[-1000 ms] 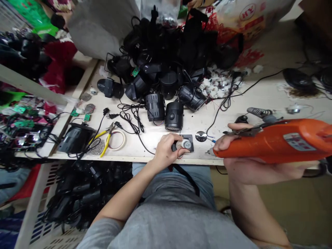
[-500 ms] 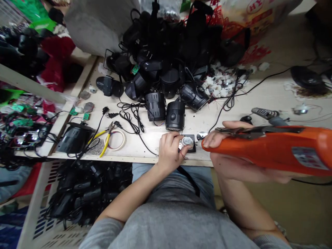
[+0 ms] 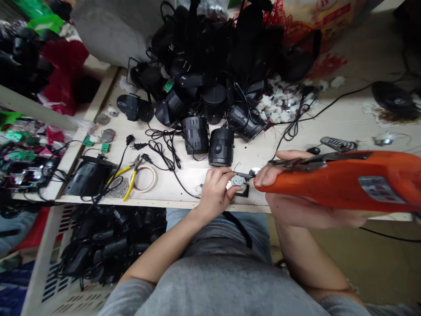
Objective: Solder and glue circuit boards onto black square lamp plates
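My left hand (image 3: 215,193) is closed around a small silver motor (image 3: 237,181) sitting on a black square plate (image 3: 245,192) near the table's front edge. My right hand (image 3: 296,193) grips a large orange power screwdriver (image 3: 342,180), with a finger on its metal trigger lever. The tool's tip sits right beside the motor, at its right side. A thin red wire loops from the motor under my left hand.
A heap of black lamp housings (image 3: 213,83) and cords fills the table's back. Yellow-handled pliers (image 3: 131,177) and a tape roll (image 3: 147,177) lie left, beside another black housing (image 3: 88,175). A coiled soldering-iron stand (image 3: 337,144) is at right. A crate (image 3: 66,281) of parts sits under the table.
My right hand brought the orange screwdriver leftward until its tip reached the motor. My left hand lifted and tilted the motor slightly on the black plate.
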Demonstrator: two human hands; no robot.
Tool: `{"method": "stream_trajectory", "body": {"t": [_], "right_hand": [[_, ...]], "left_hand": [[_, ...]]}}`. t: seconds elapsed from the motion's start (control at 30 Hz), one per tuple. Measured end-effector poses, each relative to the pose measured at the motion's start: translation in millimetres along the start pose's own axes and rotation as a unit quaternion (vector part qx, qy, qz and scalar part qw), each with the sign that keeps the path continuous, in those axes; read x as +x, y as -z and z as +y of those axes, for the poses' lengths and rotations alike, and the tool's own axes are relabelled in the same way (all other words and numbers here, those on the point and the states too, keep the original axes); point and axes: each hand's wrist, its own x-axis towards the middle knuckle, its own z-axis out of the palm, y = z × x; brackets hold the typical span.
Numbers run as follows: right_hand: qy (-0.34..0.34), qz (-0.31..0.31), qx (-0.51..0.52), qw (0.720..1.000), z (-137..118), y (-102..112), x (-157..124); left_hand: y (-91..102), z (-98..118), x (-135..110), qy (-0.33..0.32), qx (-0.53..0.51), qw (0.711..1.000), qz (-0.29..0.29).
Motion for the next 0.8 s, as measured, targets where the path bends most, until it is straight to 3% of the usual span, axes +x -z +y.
{"method": "stream_trajectory", "body": {"t": [0.27,0.47,0.67,0.8], "right_hand": [[-0.002,-0.013,-0.02,1.0,-2,2,-2],[0.008,0.038,-0.045,0.998,-1,-5,-2],[-0.02,-0.041,-0.052,0.998,-5,6,-1],[-0.012,-0.02,-0.035,0.999,-2,3,-2]], "left_hand": [[-1.2,0,0,0.009,0.0,1.0,-0.001],[-1.4,0,-1,0.009,0.003,1.0,0.001],[-1.5,-1,0,0.007,-0.013,1.0,0.004],[-4.4,-2,-1,0.007,-0.016,1.0,0.002]]}}
